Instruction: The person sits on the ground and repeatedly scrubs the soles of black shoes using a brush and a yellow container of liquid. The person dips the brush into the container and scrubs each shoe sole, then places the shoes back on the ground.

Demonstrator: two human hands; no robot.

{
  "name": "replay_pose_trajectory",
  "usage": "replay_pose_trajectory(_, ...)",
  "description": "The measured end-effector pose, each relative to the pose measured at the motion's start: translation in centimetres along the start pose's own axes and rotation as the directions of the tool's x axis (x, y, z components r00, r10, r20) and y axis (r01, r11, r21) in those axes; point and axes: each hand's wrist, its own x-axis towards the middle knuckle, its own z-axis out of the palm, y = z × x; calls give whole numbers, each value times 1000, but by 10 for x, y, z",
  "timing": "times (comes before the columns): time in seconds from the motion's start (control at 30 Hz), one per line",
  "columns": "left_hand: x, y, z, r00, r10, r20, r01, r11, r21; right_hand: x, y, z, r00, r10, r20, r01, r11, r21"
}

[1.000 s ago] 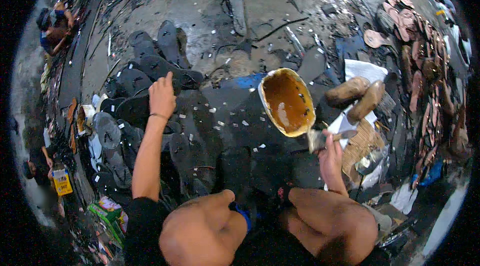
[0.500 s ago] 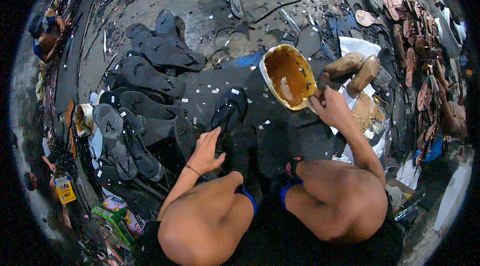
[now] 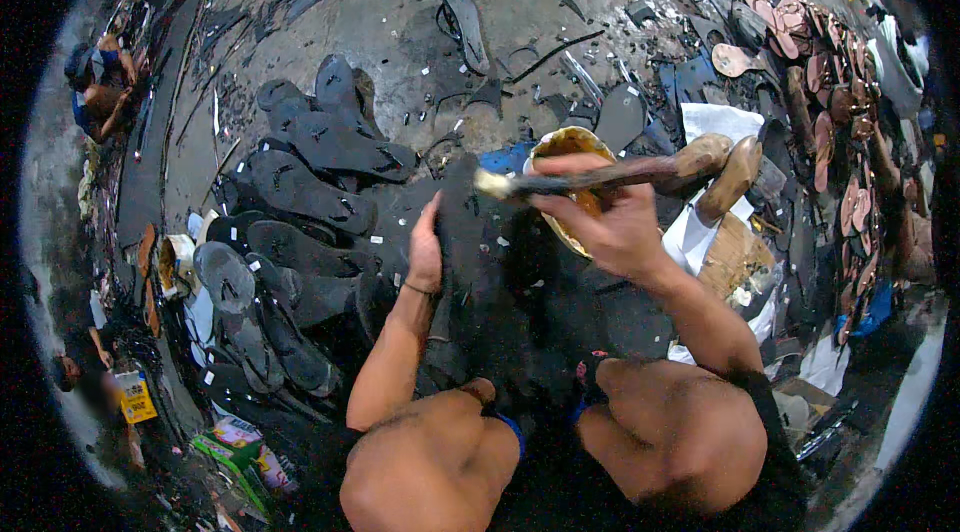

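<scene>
My left hand (image 3: pixel 425 250) holds a black sandal (image 3: pixel 459 232) raised on edge, its side pressed against my palm and fingers. In my right hand (image 3: pixel 615 227) is a brush (image 3: pixel 560 179) with a dark handle and a pale, blurred tip pointing left at the sandal. Whether the tip touches the sandal I cannot tell. Partly behind the right hand stands a tub (image 3: pixel 572 140) with a pale crusted rim and amber-brown stains inside.
Black sandals (image 3: pixel 345 137) lie heaped on the left. Wooden shoe lasts (image 3: pixel 731 177) rest on white paper (image 3: pixel 715 122) at right, with pinkish-tan sandals (image 3: pixel 790 17) piled farther out. A person (image 3: pixel 98 87) sits far left. Scraps litter the floor.
My right hand has lifted the brush from the tub's near rim and swung it left. My left hand has moved forward and tipped up the black sandal that lay flat.
</scene>
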Motion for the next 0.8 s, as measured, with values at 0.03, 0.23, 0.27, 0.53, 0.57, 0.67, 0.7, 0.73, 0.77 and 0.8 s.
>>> replay_pose_trajectory(0.03,0,5,-2,994,14,113,-8,999,-51,10,1,13,989,-141,-35,138,989,-56)
replay_pose_trajectory(0.23,-46,27,12,985,147,94,-136,984,-113,11,-4,45,969,-231,92,229,973,34)
replay_pose_trajectory(0.27,-48,20,32,988,113,102,-89,973,-212,25,-3,34,975,-218,-51,204,958,-201)
replay_pose_trajectory(0.53,-41,19,-9,976,-81,202,208,610,-765,-7,-14,36,994,-80,81,90,988,-123)
replay_pose_trajectory(0.57,-38,9,-10,989,16,148,53,889,-454,-20,-17,40,974,-6,225,7,1000,-6)
replay_pose_trajectory(0.67,-57,6,39,982,113,152,-111,994,-20,15,-27,45,982,-171,77,185,956,-226)
replay_pose_trajectory(0.7,-45,7,42,884,168,437,6,929,-369,43,-10,30,977,-196,-88,162,941,-296)
replay_pose_trajectory(0.73,-45,16,55,955,150,254,-27,901,-432,58,5,7,991,-47,-123,6,950,-313)
replay_pose_trajectory(0.77,-43,22,51,973,142,184,-60,918,-391,71,9,-6,986,86,-144,-129,938,-321)
replay_pose_trajectory(0.8,-42,27,42,984,138,112,-91,933,-349,68,8,0,990,35,-133,-62,976,-207)
